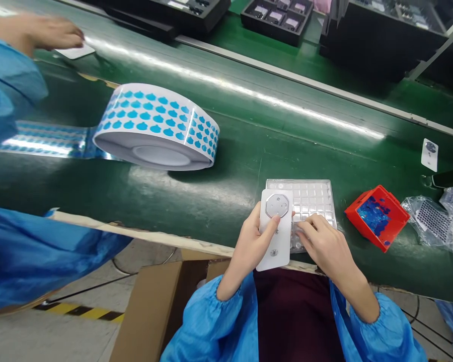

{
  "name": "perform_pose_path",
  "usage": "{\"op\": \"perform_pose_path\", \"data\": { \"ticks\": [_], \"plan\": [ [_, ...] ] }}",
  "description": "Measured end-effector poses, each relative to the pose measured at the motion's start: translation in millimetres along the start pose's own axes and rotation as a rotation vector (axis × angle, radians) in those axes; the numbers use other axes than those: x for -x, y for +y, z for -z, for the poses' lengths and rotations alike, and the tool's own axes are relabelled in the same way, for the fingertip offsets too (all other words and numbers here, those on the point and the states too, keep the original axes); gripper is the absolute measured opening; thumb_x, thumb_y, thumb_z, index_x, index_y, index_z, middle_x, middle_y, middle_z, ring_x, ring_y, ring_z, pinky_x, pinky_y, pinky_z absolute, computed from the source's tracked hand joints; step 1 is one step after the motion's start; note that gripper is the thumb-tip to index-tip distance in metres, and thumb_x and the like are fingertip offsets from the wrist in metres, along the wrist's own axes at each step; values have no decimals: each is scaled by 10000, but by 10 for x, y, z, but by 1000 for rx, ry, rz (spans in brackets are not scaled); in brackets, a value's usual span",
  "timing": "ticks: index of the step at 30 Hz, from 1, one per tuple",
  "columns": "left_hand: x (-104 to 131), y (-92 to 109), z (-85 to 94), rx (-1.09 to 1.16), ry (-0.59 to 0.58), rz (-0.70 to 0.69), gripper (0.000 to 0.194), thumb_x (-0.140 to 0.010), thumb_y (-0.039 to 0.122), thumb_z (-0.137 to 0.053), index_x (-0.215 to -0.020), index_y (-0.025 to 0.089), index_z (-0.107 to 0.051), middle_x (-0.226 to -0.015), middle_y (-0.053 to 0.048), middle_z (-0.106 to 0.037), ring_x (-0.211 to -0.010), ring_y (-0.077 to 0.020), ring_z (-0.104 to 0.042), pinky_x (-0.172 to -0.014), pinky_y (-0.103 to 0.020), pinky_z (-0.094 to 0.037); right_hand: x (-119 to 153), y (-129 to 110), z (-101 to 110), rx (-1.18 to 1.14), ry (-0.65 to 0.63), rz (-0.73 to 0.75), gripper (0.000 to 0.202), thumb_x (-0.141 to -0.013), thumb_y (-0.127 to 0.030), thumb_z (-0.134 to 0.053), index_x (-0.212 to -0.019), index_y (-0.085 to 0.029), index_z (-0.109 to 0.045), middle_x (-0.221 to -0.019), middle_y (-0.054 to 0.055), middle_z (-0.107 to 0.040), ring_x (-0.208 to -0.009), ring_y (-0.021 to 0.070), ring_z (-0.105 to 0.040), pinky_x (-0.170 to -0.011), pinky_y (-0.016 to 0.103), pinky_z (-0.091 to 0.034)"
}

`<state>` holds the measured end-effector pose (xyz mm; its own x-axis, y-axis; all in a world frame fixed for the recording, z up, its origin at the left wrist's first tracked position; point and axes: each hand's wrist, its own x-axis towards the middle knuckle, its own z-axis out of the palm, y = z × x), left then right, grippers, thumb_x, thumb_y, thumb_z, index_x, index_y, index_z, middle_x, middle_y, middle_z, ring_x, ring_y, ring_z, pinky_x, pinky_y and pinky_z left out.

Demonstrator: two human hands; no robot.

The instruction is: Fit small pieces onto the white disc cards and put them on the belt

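My left hand is closed around a white phone back cover, its thumb lying across the face below a round camera ring. The cover is tilted over the left part of a clear plastic tray divided into small square pockets. Over the tray's lower middle, my right hand has its thumb and fingers pinched together. Anything between those fingertips is too small or hidden to make out. To the right of the tray sits a red box with small blue pieces inside.
A large roll of blue stickers stands on the green bench, its strip trailing left. A co-worker's hand touches a white panel. Plastic-wrapped parts and another phone cover lie right. Black trays stand behind.
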<state>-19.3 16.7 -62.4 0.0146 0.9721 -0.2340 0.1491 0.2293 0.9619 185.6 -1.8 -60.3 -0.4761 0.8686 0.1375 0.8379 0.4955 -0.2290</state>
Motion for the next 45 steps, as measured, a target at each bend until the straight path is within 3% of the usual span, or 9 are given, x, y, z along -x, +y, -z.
{"op": "perform_pose_path", "data": {
  "ticks": [6,11,15,19,22,25,33,39,45],
  "plan": [
    [-5,-18,-3,4,1,-15,261,-985,405,-585,-1104,184,-655,-963,-46,-734,-849,-229,-692,-694,-282,-526,-14,17,4,45,-47,-17,83,-1077,-164,-576,-1028,-215,-620,-925,28,-632,-807,191,-647,-559,304,-403],
    [-6,-13,-10,-5,2,-33,259,-988,391,-581,-1126,186,-658,-1023,-48,-750,-906,-231,-704,-759,-286,-538,-51,46,14,-110,-141,-65,109,-1053,-156,-572,-980,-229,-609,-888,19,-661,-772,190,-644,-587,293,-405],
    [25,15,-12,12,-13,10,308,-1001,423,-592,-1180,180,-655,-1035,-57,-757,-914,-240,-717,-752,-285,-546,-35,66,70,-504,2,-222,142,-1033,-197,-561,-922,-230,-644,-809,0,-671,-688,167,-641,-616,275,-478],
    [81,69,-32,30,-23,33,355,-1009,466,-600,-1223,188,-662,-1091,-79,-768,-957,-262,-730,-753,-297,-559,-12,61,134,-973,138,-465,122,-973,-342,-723,-941,-224,-727,-900,41,-760,-768,208,-750,-638,284,-608],
    [121,110,-64,21,-31,3,318,-1007,430,-596,-1207,193,-667,-1091,-75,-774,-962,-257,-729,-793,-307,-559,-30,41,140,-1208,166,-540,193,-930,-381,-813,-999,-219,-735,-954,67,-791,-866,246,-802,-753,323,-668],
    [142,132,-96,4,-52,-9,290,-1011,407,-586,-1190,193,-666,-1039,-58,-771,-929,-240,-724,-809,-304,-550,-72,19,136,-1335,198,-577,256,-901,-399,-861,-995,-225,-699,-918,50,-777,-847,230,-797,-750,311,-673],
    [150,123,-156,-29,-67,-37,306,-1010,383,-568,-1223,184,-659,-1070,-53,-773,-924,-228,-717,-819,-299,-537,-154,1,184,-1344,208,-568,279,-886,-485,-819,-918,-212,-773,-808,24,-652,-701,175,-626,-502,251,-603],
    [186,114,-205,-41,-79,-27,290,-1034,402,-552,-1194,182,-651,-1010,-48,-773,-868,-226,-718,-743,-287,-532,-186,-23,172,-1305,179,-614,333,-886,-451,-829,-1105,-217,-742,-922,44,-709,-783,190,-674,-558,256,-610],
    [226,135,-233,-87,-78,-65,268,-1057,391,-527,-1198,192,-640,-908,-31,-768,-808,-226,-733,-709,-281,-525,-242,-47,196,-1182,218,-632,339,-865,-446,-836,-1070,-223,-683,-924,47,-759,-828,204,-736,-629,271,-600]
  ]
}}
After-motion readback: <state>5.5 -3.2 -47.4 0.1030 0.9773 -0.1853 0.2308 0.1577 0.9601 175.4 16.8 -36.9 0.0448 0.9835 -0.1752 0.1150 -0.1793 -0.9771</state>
